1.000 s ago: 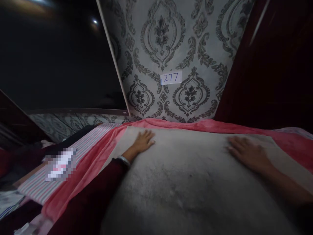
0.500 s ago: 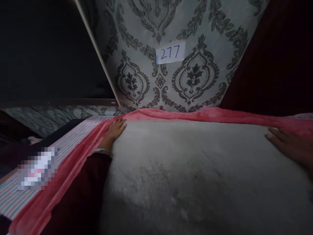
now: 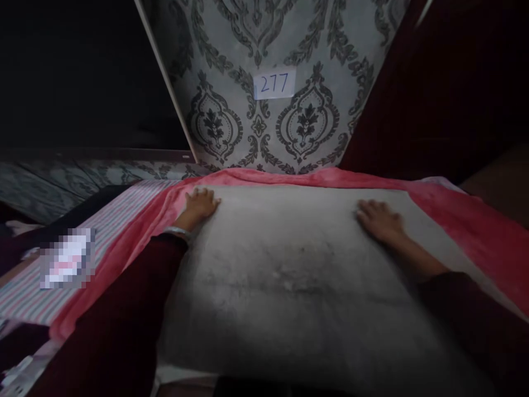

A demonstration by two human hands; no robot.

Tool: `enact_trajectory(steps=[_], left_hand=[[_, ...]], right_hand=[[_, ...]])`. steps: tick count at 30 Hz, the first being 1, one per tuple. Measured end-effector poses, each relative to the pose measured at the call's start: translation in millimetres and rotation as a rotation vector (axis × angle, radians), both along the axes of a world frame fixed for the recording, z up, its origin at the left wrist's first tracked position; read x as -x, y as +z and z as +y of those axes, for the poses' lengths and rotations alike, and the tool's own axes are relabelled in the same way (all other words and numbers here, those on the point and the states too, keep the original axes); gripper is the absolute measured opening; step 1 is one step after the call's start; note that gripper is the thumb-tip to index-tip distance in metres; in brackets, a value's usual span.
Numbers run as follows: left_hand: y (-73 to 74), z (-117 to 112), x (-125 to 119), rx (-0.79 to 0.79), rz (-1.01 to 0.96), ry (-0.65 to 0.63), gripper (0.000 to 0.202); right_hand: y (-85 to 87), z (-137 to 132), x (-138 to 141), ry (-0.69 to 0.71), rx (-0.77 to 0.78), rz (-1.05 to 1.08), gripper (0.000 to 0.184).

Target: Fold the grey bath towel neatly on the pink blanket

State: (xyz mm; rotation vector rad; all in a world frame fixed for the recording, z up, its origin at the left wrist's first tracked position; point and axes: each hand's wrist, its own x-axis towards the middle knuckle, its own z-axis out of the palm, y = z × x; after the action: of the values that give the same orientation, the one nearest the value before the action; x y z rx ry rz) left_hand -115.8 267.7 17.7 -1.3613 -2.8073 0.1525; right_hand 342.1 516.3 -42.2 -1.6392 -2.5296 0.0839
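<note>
A large grey cloth (image 3: 264, 237) with dark smudges lies spread out flat in front of me. Over its far left corner rests my left hand (image 3: 200, 204), palm down with the fingers spread, a silver bangle on the wrist. My right hand (image 3: 380, 220) lies flat on the far right part of the cloth, inside its edge and slightly blurred. Neither hand grips anything. Beneath the grey cloth, a pink-red blanket (image 3: 446, 215) shows along the far side and both sides.
A striped cloth (image 3: 136, 204) shows to the left, with a blurred-out object (image 3: 68, 259) on it. Behind stands a patterned wall (image 3: 306, 127) bearing a paper marked 277 (image 3: 275, 82). A dark screen (image 3: 82, 82) is at upper left, a dark red panel (image 3: 433, 94) at right.
My right hand has moved left, from the cloth's right edge onto its surface. The left hand stays near the far left corner. My view has shifted, showing more of the cloth's near side.
</note>
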Motion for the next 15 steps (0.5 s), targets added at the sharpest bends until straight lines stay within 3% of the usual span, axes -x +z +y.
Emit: enact_trajectory(steps=[2,4,6,8,10,13,15], left_hand=[[-6.8,-19.8,-45.0,0.002,-0.088,-0.245,0.066],[-21.2,-48.4,-92.4,0.023,-0.186,-0.57,0.065],[-37.8,-77.8,-131.3,0.011,-0.224,-0.795,0.065],[-50.7,-99.5,-153.0,-0.056,-0.2,-0.794,0.064],[-56.3,-111.5,-155.3,-0.092,-0.162,-0.685,0.064],[-52.8,-124.9,-131.2,-0.065,-0.114,-0.478,0.065],[-47.8,-142.2,-106.7,-0.045,-0.092,-0.316,0.067]], right_hand=[[-3.9,-59.4,24.6,0.255,-0.003,-0.004,0.06],[-12.9,-113.4,38.0,0.548,-0.023,-0.003,0.06],[-21.0,-150.6,43.5,0.77,-0.059,-0.005,0.06],[-24.2,-164.9,44.8,0.846,-0.084,-0.004,0.06],[-22.2,-159.3,41.7,0.795,-0.086,-0.019,0.061],[-15.2,-132.9,18.2,0.582,-0.066,-0.077,0.061],[-13.0,-115.2,-16.8,0.375,-0.048,-0.11,0.063]])
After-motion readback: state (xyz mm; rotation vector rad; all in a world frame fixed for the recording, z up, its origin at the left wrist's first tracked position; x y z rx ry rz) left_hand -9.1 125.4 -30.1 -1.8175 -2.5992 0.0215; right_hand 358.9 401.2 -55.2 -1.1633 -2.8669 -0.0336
